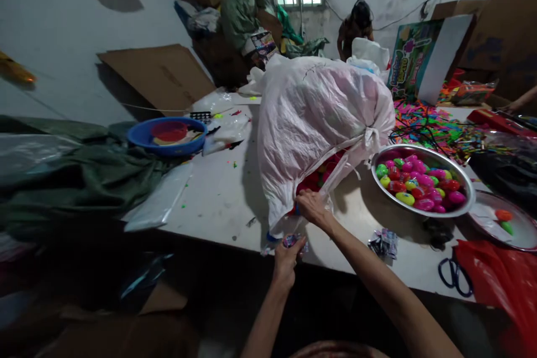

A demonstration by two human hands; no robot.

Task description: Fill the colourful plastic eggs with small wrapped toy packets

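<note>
A big white woven sack (319,106) stands on the table, tied at its right side. Red and other coloured things show through the sack's opening. My right hand (312,207) is at the lower edge of this opening, its fingers curled; what they grip is hidden. Below it, at the table's front edge, my left hand (286,264) is closed on small printed packets (293,243). To the right lie more small packets (384,243). Behind them a metal bowl (469,201) holds many coloured plastic eggs (419,182).
Scissors (455,278) and a red plastic bag (495,274) lie at the right front. A plate (524,235) holds two eggs. Colourful small plastic pieces (436,126) cover the back right. A blue basin (168,148) sits left. Another person (356,25) is behind the sack.
</note>
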